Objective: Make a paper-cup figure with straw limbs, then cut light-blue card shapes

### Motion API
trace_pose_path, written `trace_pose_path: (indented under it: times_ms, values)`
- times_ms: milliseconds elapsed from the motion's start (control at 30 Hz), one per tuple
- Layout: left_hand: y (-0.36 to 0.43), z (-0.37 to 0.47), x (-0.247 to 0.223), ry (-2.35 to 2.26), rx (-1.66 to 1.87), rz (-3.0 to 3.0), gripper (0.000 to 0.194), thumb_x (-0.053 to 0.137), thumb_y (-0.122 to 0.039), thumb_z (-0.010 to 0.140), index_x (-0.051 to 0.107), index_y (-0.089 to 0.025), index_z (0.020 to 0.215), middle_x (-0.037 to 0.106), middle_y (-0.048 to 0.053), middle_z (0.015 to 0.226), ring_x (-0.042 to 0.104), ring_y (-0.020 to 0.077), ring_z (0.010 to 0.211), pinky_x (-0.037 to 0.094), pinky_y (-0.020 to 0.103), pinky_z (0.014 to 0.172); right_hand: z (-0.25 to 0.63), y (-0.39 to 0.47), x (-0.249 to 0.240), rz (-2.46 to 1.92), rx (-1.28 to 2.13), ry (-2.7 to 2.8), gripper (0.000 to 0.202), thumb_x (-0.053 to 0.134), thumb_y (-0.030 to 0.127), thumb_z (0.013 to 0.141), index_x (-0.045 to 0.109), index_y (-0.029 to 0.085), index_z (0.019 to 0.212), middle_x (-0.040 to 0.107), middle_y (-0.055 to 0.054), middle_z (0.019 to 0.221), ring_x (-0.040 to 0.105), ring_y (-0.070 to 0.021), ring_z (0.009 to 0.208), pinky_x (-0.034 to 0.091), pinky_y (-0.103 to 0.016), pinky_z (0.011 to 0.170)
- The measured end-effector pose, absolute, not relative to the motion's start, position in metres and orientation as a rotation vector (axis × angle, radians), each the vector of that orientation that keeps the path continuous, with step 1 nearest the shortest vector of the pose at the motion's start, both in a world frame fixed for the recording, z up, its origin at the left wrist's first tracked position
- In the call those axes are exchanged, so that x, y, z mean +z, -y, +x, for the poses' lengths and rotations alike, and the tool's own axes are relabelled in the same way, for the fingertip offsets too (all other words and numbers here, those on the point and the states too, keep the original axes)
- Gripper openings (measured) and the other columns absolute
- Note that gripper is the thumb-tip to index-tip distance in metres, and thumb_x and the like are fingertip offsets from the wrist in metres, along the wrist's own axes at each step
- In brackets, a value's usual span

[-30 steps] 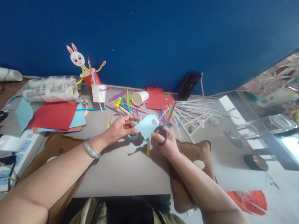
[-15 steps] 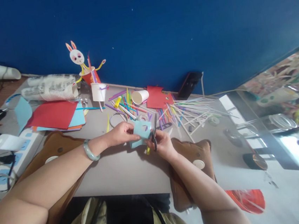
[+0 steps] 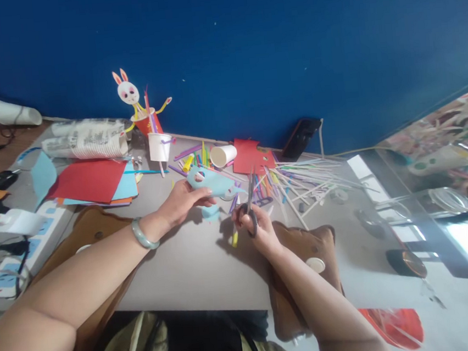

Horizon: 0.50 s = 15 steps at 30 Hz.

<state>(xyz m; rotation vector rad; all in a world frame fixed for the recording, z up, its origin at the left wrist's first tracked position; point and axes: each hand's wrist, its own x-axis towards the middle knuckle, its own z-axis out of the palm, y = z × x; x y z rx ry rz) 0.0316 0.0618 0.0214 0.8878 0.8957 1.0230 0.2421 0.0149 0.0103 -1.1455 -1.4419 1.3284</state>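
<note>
Light blue paper [image 3: 218, 183] with cut-out holes is pinched in my left hand [image 3: 189, 200], raised over the table. Below it a small round blue piece [image 3: 210, 213] shows; I cannot tell whether it lies on the table or hangs in the air. My right hand [image 3: 259, 228] has its fingers in the handles of a pair of scissors [image 3: 251, 190], blades pointing up and away from me, apart from the paper. A short yellow piece [image 3: 234, 238] shows just left of my right hand.
Colourful sticks [image 3: 304, 177] lie scattered behind my hands, near a white paper cup [image 3: 223, 155] and red paper [image 3: 249, 157]. A rabbit figure [image 3: 128, 92] stands by the wall. Sheets of red paper [image 3: 89, 181], a power strip [image 3: 37, 238] and brown cushions [image 3: 306, 279] flank my arms.
My left hand has turned the blue paper and moved it up and left, away from the scissors. My right hand has shifted slightly right and down with the scissors.
</note>
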Motion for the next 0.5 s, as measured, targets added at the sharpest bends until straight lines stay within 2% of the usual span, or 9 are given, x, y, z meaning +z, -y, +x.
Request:
trace_pose_path:
  times_ms: [67,133,267,500]
  values:
    - [-0.063,0.0315,0.0233,-0.915,1.072,0.837,0.028,0.078,-0.03,0.068,0.067,-0.009,0.083,0.071,0.006,0.072,0.069,0.0174,0.067,0.057,0.029,0.066,0.2416,-0.0145,0.011,-1.127,1.38,1.447,0.051,0.067,0.07,0.072,0.054,0.021,0.069,0.049,0.001,0.059,0.044,-0.0139,0.056,0.038,-0.029,0.055]
    - [-0.064,0.0309,0.0243,-0.935,1.115,0.816,0.027,0.078,-0.03,0.067,0.066,-0.01,0.082,0.07,0.005,0.07,0.068,0.0161,0.063,0.054,0.026,0.058,0.2411,-0.0142,0.0121,-1.114,1.415,1.46,0.052,0.067,0.071,0.071,0.053,0.021,0.069,0.05,0.001,0.061,0.045,-0.014,0.057,0.037,-0.029,0.056]
    - [-0.0658,0.0283,0.022,-0.966,1.179,0.894,0.022,0.075,-0.031,0.071,0.062,-0.013,0.071,0.062,0.001,0.056,0.057,0.0111,0.049,0.04,0.022,0.044,0.2407,-0.0143,0.0136,-1.126,1.45,1.502,0.054,0.065,0.073,0.072,0.053,0.02,0.068,0.051,0.001,0.063,0.045,-0.0133,0.058,0.036,-0.028,0.056]
    - [-0.0687,0.0233,0.0202,-0.984,1.172,1.016,0.022,0.068,-0.032,0.078,0.059,-0.015,0.066,0.058,0.0,0.05,0.051,0.0098,0.044,0.036,0.022,0.041,0.2381,-0.0157,0.0193,-1.218,1.489,1.674,0.057,0.061,0.074,0.074,0.053,0.018,0.07,0.049,0.002,0.061,0.041,-0.0109,0.057,0.034,-0.024,0.053]
